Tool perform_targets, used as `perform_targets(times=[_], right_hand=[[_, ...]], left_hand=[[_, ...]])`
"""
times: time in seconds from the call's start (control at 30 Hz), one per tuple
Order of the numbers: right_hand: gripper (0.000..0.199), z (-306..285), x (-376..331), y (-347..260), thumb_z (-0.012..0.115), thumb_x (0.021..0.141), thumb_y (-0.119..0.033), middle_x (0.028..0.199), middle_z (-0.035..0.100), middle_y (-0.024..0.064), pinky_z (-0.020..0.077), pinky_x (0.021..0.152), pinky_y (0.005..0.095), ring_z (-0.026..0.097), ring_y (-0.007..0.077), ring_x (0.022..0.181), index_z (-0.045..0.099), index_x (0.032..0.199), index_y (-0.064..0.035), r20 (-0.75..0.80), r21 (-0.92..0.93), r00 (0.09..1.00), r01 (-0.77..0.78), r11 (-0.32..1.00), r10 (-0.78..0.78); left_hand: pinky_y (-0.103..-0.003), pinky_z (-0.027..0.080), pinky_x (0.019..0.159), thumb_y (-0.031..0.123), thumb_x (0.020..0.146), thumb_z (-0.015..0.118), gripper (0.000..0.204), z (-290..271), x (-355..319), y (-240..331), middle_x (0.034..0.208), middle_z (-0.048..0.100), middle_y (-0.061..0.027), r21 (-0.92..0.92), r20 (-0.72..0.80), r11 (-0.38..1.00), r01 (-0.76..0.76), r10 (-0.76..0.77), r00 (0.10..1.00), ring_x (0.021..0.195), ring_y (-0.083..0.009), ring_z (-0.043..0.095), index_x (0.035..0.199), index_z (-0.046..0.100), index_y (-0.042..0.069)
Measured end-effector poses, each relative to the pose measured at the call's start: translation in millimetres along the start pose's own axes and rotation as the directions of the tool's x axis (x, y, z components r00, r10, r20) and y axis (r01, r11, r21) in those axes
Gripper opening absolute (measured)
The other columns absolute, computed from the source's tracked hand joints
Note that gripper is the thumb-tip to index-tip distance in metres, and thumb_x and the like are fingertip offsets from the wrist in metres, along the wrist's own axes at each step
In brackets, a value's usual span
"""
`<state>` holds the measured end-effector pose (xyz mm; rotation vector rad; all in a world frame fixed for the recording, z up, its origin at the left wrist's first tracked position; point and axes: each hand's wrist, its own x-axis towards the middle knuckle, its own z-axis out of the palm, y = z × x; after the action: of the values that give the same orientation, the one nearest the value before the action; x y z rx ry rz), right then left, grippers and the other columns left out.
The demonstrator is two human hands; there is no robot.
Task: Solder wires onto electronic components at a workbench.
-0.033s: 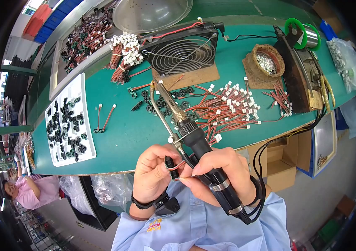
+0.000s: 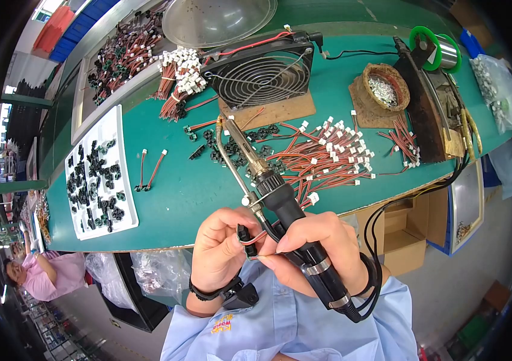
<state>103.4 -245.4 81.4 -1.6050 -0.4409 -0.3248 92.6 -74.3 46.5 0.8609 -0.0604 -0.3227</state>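
In front of my chest, my left hand [image 2: 218,248] pinches a small black plastic component [image 2: 245,239] between thumb and fingers. Thin red and dark wires run from this part toward the right hand. My right hand [image 2: 322,246] is wrapped around a black soldering iron [image 2: 286,207], and its thumb and fingertip meet at the wire ends beside the component. A thin metal feed tube [image 2: 232,159] is clamped along the iron. The iron's tip points up and away, over the green bench, apart from the held component.
A black fan [image 2: 262,75] stands on the green bench [image 2: 165,210]. Wired connectors [image 2: 328,153] lie in a pile to the right. A white tray [image 2: 120,207] of black parts lies left. A solder-scrap bowl [image 2: 403,90] and solder spool [image 2: 448,54] stand right; cables [image 2: 412,195] trail from the iron.
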Motion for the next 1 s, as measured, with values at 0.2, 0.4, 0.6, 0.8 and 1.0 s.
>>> perform_targets(times=[0.2,0.4,0.6,0.8,1.0], right_hand=[[0.037,-0.7,-1.0,0.2,0.081,0.066,-0.002,0.072,0.061,0.0030,0.0468,0.050,0.0228,0.063,0.0119,0.059,0.053,0.090,-0.0073,0.018,-0.015,1.000,-0.005,1.000,0.005],[0.037,-1.2,-0.1,0.7,0.080,0.066,-0.002,0.073,0.062,0.0038,0.0477,0.052,0.0230,0.064,0.0125,0.061,0.053,0.091,-0.0066,0.025,0.011,1.000,-0.008,1.000,0.008],[0.036,-0.9,0.3,2.3,0.080,0.067,-0.003,0.074,0.062,0.0043,0.0485,0.054,0.0236,0.065,0.0130,0.062,0.052,0.091,-0.0062,0.035,0.021,0.999,0.001,1.000,-0.002],[0.037,-3.9,1.2,0.6,0.079,0.069,-0.003,0.076,0.062,0.0056,0.0494,0.055,0.0239,0.066,0.0137,0.065,0.051,0.092,-0.0057,0.082,0.010,0.996,-0.036,0.999,0.035],[0.036,-2.9,0.4,1.9,0.078,0.070,-0.004,0.076,0.062,0.0058,0.0495,0.056,0.0237,0.066,0.0139,0.066,0.051,0.093,-0.0054,0.086,0.034,0.996,-0.032,0.999,0.029]], left_hand=[[-0.031,0.045,0.076,0.019,0.087,0.063,0.025,0.3,-0.7,-0.3,0.097,0.056,-0.0101,0.002,-0.014,1.000,0.010,-0.010,1.000,0.085,-0.0182,0.055,0.103,0.054,0.001],[-0.031,0.045,0.075,0.019,0.087,0.064,0.026,0.3,0.2,0.0,0.098,0.056,-0.0103,0.011,-0.010,1.000,0.010,-0.010,1.000,0.086,-0.0183,0.055,0.103,0.054,0.001],[-0.032,0.044,0.077,0.018,0.087,0.063,0.026,0.7,0.1,1.5,0.098,0.056,-0.0109,0.007,-0.014,1.000,0.023,-0.023,1.000,0.087,-0.0188,0.055,0.103,0.054,0.000],[-0.032,0.043,0.079,0.016,0.087,0.062,0.025,1.9,1.2,3.3,0.097,0.056,-0.0113,0.004,0.013,1.000,0.013,-0.013,1.000,0.089,-0.0190,0.054,0.103,0.054,-0.001],[-0.030,0.042,0.078,0.015,0.088,0.061,0.022,4.5,2.2,3.5,0.096,0.056,-0.0111,-0.005,-0.003,1.000,0.016,-0.016,1.000,0.088,-0.0182,0.054,0.101,0.054,-0.002]])
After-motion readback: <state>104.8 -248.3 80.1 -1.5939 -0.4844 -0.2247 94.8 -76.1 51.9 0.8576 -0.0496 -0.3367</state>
